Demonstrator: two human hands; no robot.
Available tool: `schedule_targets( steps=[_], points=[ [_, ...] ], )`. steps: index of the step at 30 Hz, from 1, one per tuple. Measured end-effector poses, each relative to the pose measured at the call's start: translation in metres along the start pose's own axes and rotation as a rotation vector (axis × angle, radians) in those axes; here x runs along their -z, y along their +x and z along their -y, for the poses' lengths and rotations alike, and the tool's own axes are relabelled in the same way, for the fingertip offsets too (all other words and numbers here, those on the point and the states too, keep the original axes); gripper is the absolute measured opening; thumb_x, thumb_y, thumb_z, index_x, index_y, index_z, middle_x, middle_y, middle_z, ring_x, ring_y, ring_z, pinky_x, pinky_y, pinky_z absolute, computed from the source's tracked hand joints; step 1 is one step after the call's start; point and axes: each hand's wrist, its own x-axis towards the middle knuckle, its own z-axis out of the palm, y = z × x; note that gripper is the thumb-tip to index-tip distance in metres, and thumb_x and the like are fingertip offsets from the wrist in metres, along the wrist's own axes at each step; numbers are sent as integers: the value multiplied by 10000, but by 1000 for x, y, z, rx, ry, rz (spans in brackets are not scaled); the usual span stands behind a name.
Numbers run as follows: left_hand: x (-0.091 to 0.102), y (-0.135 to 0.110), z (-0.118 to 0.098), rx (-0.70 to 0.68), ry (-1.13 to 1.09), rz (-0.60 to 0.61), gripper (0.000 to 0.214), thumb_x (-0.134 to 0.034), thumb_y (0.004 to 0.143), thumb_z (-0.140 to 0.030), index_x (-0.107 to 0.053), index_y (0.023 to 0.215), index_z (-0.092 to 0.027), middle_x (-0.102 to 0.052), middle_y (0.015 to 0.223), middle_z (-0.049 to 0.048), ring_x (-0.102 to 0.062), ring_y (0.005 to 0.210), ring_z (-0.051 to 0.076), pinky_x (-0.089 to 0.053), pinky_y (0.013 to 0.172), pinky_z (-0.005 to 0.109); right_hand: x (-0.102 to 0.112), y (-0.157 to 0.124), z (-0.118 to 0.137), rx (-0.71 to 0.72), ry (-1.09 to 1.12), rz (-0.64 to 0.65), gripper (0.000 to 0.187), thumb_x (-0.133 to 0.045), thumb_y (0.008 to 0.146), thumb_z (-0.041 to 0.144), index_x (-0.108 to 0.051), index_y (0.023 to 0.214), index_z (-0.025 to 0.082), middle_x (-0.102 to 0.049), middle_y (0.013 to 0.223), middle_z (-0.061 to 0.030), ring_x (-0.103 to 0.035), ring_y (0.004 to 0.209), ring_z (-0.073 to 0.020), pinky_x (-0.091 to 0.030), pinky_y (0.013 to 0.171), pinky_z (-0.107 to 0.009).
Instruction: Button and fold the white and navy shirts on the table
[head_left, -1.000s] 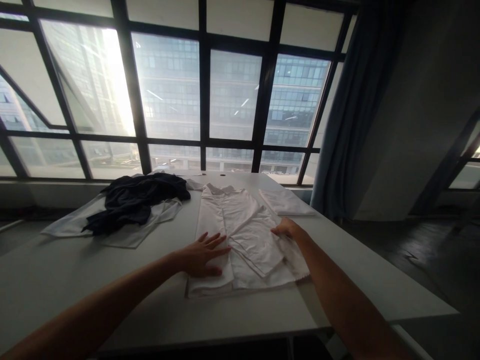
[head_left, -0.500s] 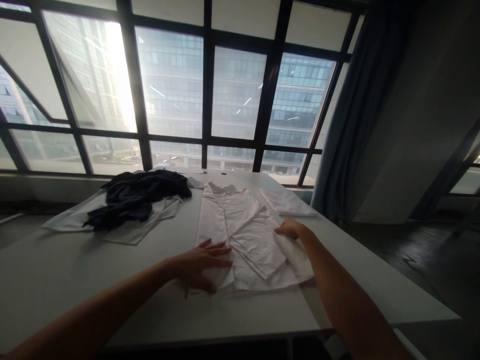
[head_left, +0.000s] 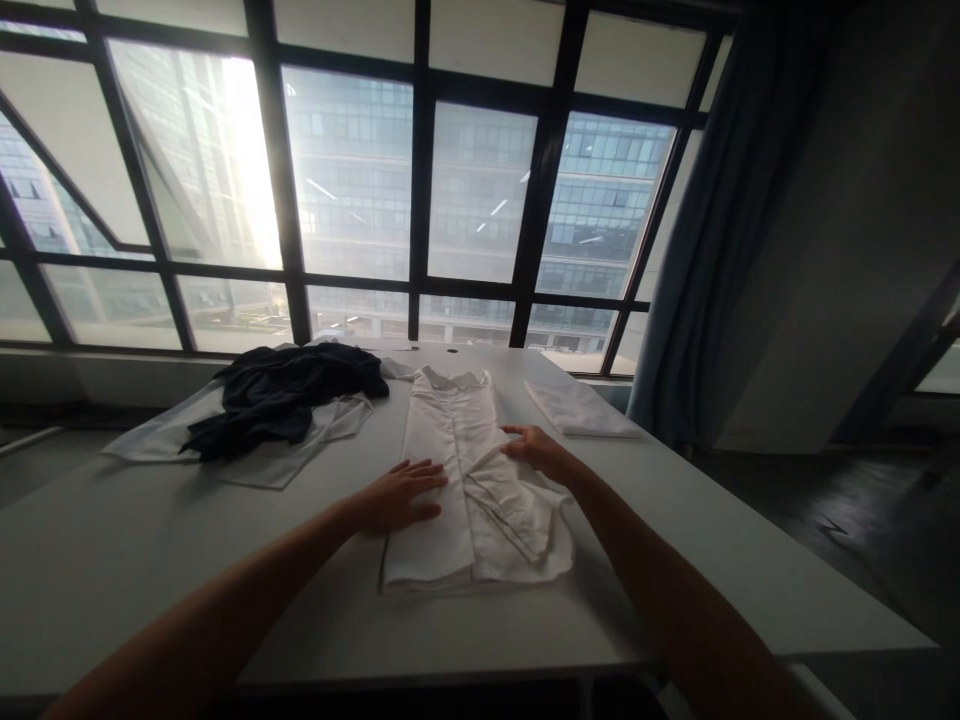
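Observation:
A white collared shirt [head_left: 450,440] lies lengthwise on the white table [head_left: 135,560], collar toward the window, folded into a narrow strip. My left hand [head_left: 397,495] lies flat on its left edge with fingers stretched out. My right hand [head_left: 536,450] rests on the right side of the shirt, pressing the folded-over side panel down, fingers mostly extended.
A dark navy garment [head_left: 285,395] lies heaped on a pale cloth [head_left: 247,465] at the left back of the table. A folded white piece [head_left: 581,410] sits at the back right. Large windows [head_left: 345,190] stand behind; a dark curtain [head_left: 712,230] hangs at the right.
My right hand has carried the shirt's right side inward over the middle, so the shirt is narrower. My left hand has stayed flat on the left edge.

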Motion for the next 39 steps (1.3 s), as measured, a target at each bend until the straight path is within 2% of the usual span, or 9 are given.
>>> schedule_targets(
  steps=[5,9,17,23,28,30,33,36,39],
  points=[
    [1,0,-1,-17,-2,-12,593,-468,947,-560,-427,1474,-290,-320,1582,56,-224,1480,247,-135,1198,442,-60,5,3,141,-153,11,663,-624,756,198,-502,1396,73,-686,680,-6,-541,495,-108,-418,478,-195],
    [-1,0,2,-23,-3,-20,591,-468,947,-566,-424,1476,-307,-326,1580,50,-244,1473,253,-129,1198,448,-73,5,0,268,-408,24,613,-610,711,147,-599,1322,101,-680,649,2,-584,582,-129,-442,556,-198],
    [-3,1,5,-37,-25,-50,594,-510,931,-561,-461,1456,-290,-356,1565,60,-250,1471,261,-154,1195,436,-66,-8,5,351,-468,205,578,-670,775,258,-600,1326,101,-715,747,-40,-626,658,-152,-469,615,-222],
    [4,-1,-8,-33,-29,-51,566,-529,933,-520,-468,1449,-295,-389,1546,72,-278,1459,285,-149,1192,499,-50,-11,3,473,-271,547,600,-661,828,439,-582,1345,146,-701,811,-27,-627,674,-137,-483,624,-234],
    [3,0,-54,-158,-58,-57,558,-548,926,-508,-500,1428,-270,-436,1517,82,-370,1413,286,-188,1194,494,-15,-9,-2,447,-441,385,639,-734,750,480,-627,1295,165,-689,1080,-104,-636,962,-214,-498,874,-327],
    [-1,0,-70,-231,-76,-24,556,-573,915,-495,-512,1418,-268,-452,1506,77,-387,1404,279,-204,1195,475,-2,-7,-7,366,-585,331,785,-784,678,520,-578,1364,198,-568,1347,-144,-532,1214,-289,-413,1038,-399],
    [-7,0,-81,-308,-74,-7,487,-567,932,-427,-536,1394,-276,-474,1492,61,-392,1399,273,-236,1185,468,11,-4,-17,180,-727,367,1104,-808,573,637,-389,1508,227,-233,1603,-136,-211,1456,-361,-205,1179,-471],
    [-12,1,-83,-355,-78,-54,388,-575,934,-355,-611,1311,-270,-563,1415,48,-471,1334,255,-324,1140,436,14,-2,-25,86,-775,435,1314,-759,530,753,-202,1571,176,-24,1640,-140,-58,1494,-355,-120,1208,-449],
    [-13,2,-82,-384,-107,-94,313,-569,941,-325,-664,1234,-275,-627,1338,33,-530,1261,237,-375,1095,404,12,-1,-28,63,-813,487,1391,-720,511,811,-115,1580,158,39,1637,-142,-9,1499,-346,-94,1214,-435]
  ],
)
